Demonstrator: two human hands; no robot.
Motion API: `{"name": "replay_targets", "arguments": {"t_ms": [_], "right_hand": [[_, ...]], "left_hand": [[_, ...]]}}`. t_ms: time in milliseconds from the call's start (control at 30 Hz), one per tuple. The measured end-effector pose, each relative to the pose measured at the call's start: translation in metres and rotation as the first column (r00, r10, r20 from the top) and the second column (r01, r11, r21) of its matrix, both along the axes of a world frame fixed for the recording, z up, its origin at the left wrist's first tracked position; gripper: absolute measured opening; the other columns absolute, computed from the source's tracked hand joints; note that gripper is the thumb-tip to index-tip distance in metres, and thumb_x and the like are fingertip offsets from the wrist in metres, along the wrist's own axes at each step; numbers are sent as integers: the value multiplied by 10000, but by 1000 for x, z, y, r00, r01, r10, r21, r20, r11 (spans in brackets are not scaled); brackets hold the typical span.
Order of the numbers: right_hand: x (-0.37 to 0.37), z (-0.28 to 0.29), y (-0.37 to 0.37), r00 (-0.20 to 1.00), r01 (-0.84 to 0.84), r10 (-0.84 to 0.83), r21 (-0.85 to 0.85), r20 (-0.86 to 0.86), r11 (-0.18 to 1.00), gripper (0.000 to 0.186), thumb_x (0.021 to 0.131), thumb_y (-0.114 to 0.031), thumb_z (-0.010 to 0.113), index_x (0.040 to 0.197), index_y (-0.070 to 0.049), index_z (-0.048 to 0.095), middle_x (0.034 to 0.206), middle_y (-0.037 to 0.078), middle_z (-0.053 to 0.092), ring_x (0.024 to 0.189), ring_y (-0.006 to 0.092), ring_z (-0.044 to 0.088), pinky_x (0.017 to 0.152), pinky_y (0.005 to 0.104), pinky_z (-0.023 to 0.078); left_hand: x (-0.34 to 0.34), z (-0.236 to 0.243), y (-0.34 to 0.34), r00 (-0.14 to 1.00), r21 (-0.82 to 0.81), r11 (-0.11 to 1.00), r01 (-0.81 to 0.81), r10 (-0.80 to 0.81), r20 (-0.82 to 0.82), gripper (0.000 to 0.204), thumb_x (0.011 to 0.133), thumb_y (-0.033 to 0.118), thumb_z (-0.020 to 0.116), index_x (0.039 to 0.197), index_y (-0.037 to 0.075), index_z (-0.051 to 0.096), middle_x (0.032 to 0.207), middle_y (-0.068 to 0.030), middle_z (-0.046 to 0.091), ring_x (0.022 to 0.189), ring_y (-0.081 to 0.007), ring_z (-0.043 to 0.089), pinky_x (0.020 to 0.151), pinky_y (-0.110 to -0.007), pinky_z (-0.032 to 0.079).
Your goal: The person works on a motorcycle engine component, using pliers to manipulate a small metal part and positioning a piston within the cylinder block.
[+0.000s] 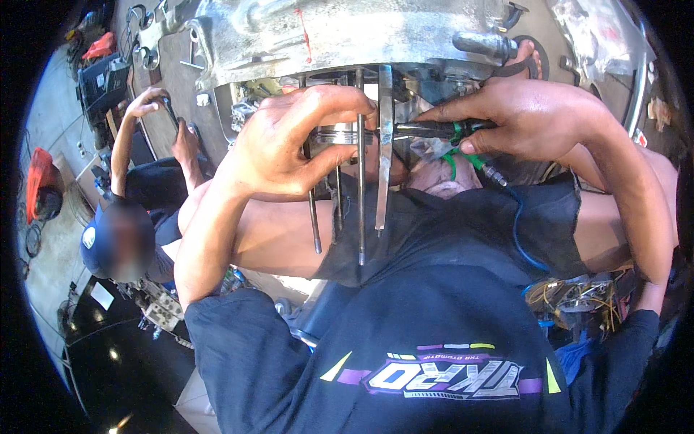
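My left hand [293,137] curls its thumb and fingers around a shiny, ringed metal piston [336,134], which sits among long dark studs [361,195]. These studs run from the big grey metal engine casing [253,40] toward my lap. Just right of the piston, a flat metal strip [385,159] runs alongside the studs. My right hand [531,119] grips a thin-nosed black tool [426,130] with green parts; its tip points left at the strip. A blue hose [519,217] with a metal fitting [496,175] reaches the green part. The fingers partly cover piston and tool.
My thighs in dark shorts [448,224] are right below the work. On the left, another person in a blue cap [101,239] holds a dark object [170,112]. Wires and metal parts [578,296] lie at lower right, and a clear plastic bag [603,36] at upper right.
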State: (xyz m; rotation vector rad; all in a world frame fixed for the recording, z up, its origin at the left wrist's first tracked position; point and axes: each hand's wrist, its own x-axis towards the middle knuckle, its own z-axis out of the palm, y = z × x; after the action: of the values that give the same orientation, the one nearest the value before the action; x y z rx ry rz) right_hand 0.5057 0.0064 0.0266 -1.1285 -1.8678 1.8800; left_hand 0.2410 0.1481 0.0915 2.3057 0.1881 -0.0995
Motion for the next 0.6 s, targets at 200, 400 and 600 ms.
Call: {"name": "replay_targets", "arguments": {"t_ms": [200, 400, 600], "right_hand": [[1, 2, 0, 1000, 14, -15, -37, -26, 999, 515, 921, -122, 619, 1418, -42, 512, 1189, 290, 638, 1102, 395, 638, 933, 431, 481], [3, 13, 2, 1000, 8, -7, -61, 18, 998, 508, 925, -125, 605, 1419, -48, 514, 1203, 290, 635, 1111, 403, 633, 949, 441, 474], [5, 20, 5, 996, 2, -1, -13, 86, 1000, 500, 927, -144, 606, 1412, -48, 525, 1200, 296, 633, 1115, 417, 625, 953, 457, 469]], "left_hand": [[1, -1, -2, 999, -46, 999, -25, 24, -30, 457, 745, 52, 816, 1147, 10, 602, 1059, -148, 717, 988, -320, 717, 852, -388, 565], [3, 4, -4, 998, -46, 999, -23, 20, -62, 477, 758, 35, 791, 1183, 7, 574, 1099, -161, 698, 990, -330, 713, 837, -391, 564], [1, 4, -4, 998, -20, 999, -26, 25, -58, 484, 735, 45, 819, 1159, 10, 588, 1101, -159, 700, 989, -328, 708, 830, -381, 562]]}}
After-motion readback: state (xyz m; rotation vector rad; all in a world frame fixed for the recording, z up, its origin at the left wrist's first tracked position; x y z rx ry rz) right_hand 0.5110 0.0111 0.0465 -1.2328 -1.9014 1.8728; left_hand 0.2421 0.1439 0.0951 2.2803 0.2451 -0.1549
